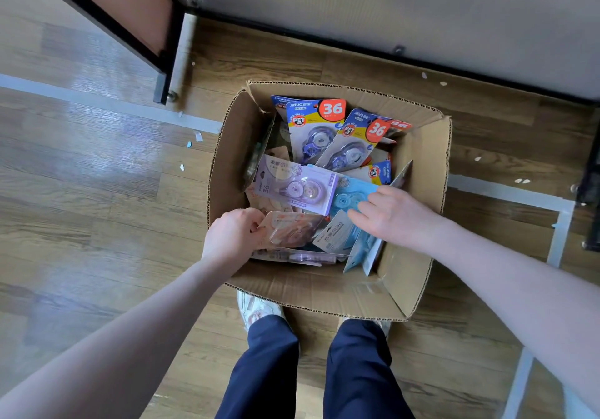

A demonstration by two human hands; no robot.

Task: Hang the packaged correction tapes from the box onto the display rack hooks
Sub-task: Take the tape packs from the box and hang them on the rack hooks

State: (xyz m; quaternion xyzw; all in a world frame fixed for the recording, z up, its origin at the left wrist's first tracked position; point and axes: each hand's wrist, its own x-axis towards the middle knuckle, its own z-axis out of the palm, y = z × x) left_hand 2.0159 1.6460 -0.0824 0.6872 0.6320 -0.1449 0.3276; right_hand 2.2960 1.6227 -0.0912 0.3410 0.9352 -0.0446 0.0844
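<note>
An open cardboard box [227,165] stands on the floor in front of my feet, filled with several packaged correction tapes. My left hand [232,235] pinches the edge of a peach-pink pack [292,228] near the box's front left. My right hand [394,215] reaches in with straight fingers that touch a light blue pack [349,196]. A lilac pack [293,188] lies across the middle. Two blue-and-yellow "36" packs [316,126] lean at the back. No display hooks are in view.
The base of a black-framed rack [164,71] stands at the upper left, and a grey panel [422,6] runs along the back. Dark furniture [591,198] sits at the right edge. Paper scraps dot the wooden floor. Pale tape lines cross it.
</note>
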